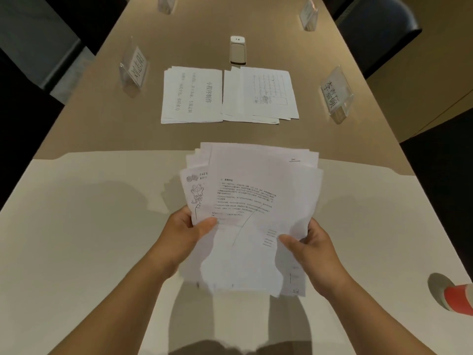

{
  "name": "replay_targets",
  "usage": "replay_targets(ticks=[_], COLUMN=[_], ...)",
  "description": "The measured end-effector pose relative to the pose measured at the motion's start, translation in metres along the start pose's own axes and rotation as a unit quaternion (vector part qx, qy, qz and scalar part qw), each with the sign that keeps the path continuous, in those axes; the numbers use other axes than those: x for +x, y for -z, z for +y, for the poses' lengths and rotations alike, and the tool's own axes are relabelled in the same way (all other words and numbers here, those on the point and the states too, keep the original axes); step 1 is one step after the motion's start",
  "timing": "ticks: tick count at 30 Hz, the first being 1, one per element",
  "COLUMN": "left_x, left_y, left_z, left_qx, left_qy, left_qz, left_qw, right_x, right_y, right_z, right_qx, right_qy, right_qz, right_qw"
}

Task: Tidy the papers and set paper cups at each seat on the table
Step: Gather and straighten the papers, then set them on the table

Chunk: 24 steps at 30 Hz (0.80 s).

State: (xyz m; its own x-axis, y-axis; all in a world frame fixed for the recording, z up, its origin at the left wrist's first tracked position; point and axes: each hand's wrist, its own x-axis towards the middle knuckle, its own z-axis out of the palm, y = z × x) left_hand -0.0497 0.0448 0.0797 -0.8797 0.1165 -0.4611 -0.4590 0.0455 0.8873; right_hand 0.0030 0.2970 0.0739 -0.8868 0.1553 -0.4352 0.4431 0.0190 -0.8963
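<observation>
I hold a loose, fanned sheaf of printed papers (253,201) above the near end of the table. My left hand (189,229) grips its left edge, thumb on top. My right hand (309,244) grips the lower right edge, thumb on top as well. The sheets are uneven and splay out at the top. Farther along the table lie two flat paper stacks side by side: a left stack (192,96) with large printed characters and a right stack (261,96) with a table on top. A red paper cup (458,297) lies on its side at the right edge.
The table has a pale near section (76,239) and a brown far section (179,34). Clear name stands sit at the left (133,70), right (336,94) and far end (308,14). A small white device (237,50) lies mid-table. Dark chairs (378,32) flank both sides.
</observation>
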Motion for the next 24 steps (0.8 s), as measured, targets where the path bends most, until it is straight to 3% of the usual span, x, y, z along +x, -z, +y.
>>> replay_targets(ticks=[6, 12, 19, 24], left_x=[-0.006, -0.001, 0.01, 0.009], left_y=[-0.008, -0.007, -0.009, -0.004], left_z=[0.007, 0.0, 0.009, 0.016], left_qx=[-0.033, 0.034, 0.008, 0.001], left_qy=[-0.069, -0.075, -0.053, -0.07], left_qz=[0.051, 0.023, 0.07, 0.053], left_qw=[0.996, 0.996, 0.996, 0.996], right_x=[0.0, 0.01, 0.019, 0.023], right_y=[0.0, -0.003, -0.017, -0.017], right_z=[-0.02, -0.01, -0.021, -0.033], right_qx=[0.034, 0.001, 0.011, -0.014], right_qy=[0.086, 0.07, 0.048, 0.073], right_qz=[0.025, -0.017, 0.023, 0.037], right_qw=[0.995, 0.997, 0.999, 0.997])
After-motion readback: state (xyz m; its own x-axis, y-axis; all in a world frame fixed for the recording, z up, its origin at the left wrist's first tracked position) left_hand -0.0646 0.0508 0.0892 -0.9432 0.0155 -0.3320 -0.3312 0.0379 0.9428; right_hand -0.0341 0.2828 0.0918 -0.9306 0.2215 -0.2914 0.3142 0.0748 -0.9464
